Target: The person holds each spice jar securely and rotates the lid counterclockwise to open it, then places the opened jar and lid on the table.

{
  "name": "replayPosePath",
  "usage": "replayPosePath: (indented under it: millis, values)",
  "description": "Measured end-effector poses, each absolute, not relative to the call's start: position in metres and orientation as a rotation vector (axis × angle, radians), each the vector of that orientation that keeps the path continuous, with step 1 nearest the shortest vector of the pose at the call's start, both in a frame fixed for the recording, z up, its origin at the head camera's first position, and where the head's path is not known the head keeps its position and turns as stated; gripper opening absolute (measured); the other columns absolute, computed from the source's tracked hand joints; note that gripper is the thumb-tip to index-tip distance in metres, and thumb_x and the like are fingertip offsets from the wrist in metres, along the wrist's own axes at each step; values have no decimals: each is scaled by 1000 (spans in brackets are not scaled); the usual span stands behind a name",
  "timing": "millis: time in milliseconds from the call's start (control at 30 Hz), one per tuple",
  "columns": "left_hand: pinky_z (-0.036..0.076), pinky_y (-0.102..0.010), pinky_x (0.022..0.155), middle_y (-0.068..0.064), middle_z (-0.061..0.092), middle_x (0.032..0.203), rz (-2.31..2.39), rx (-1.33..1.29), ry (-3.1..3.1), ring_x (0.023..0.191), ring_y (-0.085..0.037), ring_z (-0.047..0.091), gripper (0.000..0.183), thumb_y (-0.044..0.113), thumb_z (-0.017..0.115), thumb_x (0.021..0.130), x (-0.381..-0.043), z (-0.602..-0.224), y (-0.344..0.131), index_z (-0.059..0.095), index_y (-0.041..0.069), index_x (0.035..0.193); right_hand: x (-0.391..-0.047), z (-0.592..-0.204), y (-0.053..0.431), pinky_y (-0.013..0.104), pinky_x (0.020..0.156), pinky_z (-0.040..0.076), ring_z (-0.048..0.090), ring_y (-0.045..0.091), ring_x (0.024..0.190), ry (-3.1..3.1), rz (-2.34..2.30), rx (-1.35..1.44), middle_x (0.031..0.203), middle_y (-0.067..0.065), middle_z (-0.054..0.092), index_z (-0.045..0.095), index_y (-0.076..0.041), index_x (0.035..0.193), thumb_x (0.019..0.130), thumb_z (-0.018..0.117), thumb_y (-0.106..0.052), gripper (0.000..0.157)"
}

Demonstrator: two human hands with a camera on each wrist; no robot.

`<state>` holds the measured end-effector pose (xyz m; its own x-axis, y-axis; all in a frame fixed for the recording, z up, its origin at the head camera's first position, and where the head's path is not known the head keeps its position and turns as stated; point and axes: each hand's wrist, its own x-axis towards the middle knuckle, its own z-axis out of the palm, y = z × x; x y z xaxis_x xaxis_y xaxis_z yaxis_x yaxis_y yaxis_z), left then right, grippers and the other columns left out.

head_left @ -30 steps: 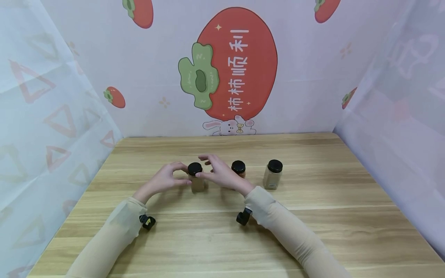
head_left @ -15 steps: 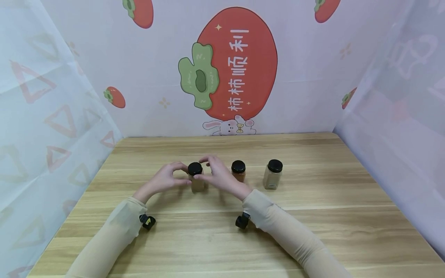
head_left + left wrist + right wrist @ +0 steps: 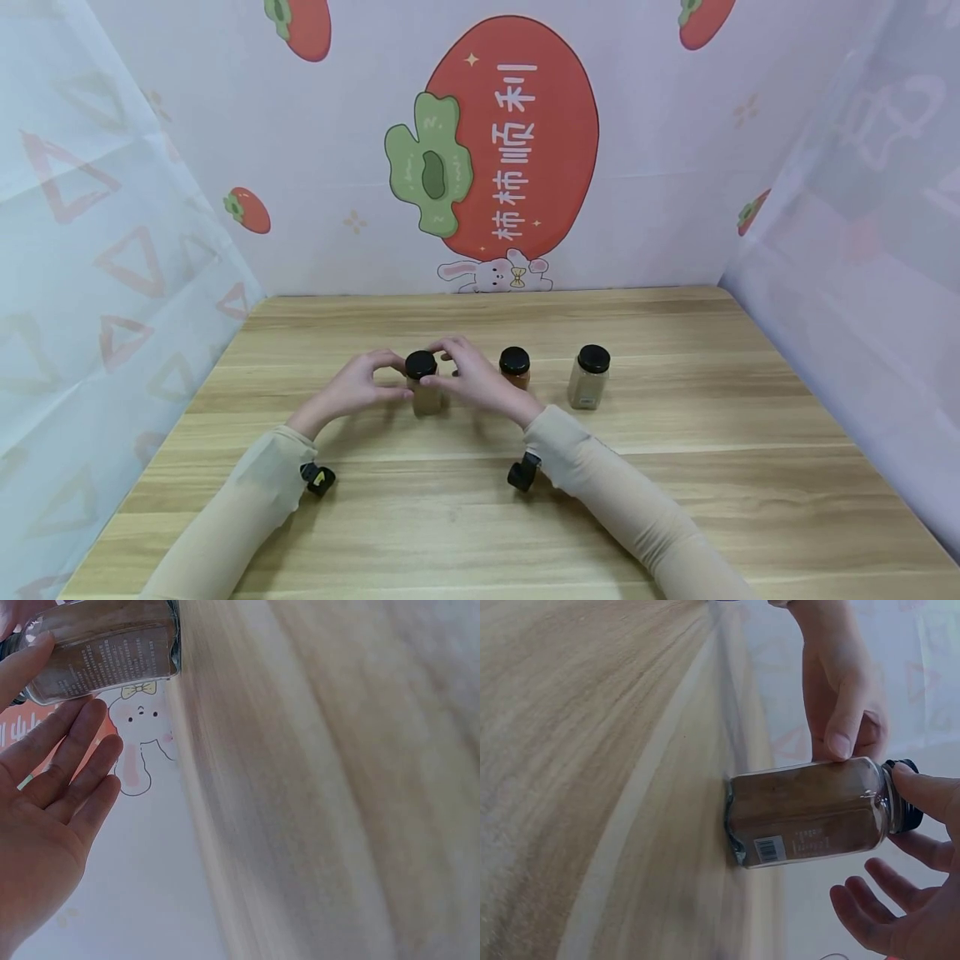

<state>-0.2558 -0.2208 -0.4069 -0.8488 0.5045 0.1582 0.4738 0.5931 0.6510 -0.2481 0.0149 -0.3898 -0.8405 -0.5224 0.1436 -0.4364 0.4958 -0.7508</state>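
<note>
A clear glass spice jar [image 3: 427,398] of brown powder stands upright on the table, its black lid [image 3: 421,364] on top. From the left, my left hand [image 3: 357,387] holds the jar's body between thumb and fingers. My right hand [image 3: 480,379] has come in from the other side, thumb and index finger pinching the lid [image 3: 909,812] in the right wrist view. Its other fingers are spread away from the glass. In the left wrist view, the left thumb lies on the jar [image 3: 112,656], which carries printed white text.
Just right of my right hand stands a second black-lidded jar [image 3: 516,367] with reddish-brown contents, partly hidden by that hand. Further right is a third jar [image 3: 587,385] of paler powder. A printed cloth wall [image 3: 652,208] closes the wooden table [image 3: 450,517] at the back.
My right hand has shifted slightly, its thumb and fingers moving a little at the lid, and the sleeve has edged left. The left hand and the jar have stayed in place.
</note>
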Motion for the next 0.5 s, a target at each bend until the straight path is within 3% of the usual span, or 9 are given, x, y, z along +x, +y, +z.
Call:
replayPosePath:
  millis: [167, 500]
  values:
    - [41, -54, 99, 3, 66, 107, 1107, 850, 2766, 109, -22, 59, 37, 38, 78, 77, -256, -407, -221, 67, 19, 107, -252, -388, 17, 43, 96, 49, 49, 30, 123, 2582, -1269, -894, 135, 10, 46, 52, -11, 131, 90, 65, -29, 46]
    - [41, -52, 100, 4, 66, 107, 1105, 853, 2775, 109, -22, 59, 37, 38, 78, 76, -256, -407, -220, 67, 19, 106, -256, -385, 22, 37, 96, 49, 49, 25, 124, 2564, -1192, -910, 141, 8, 42, 50, -16, 135, 92, 63, -30, 47]
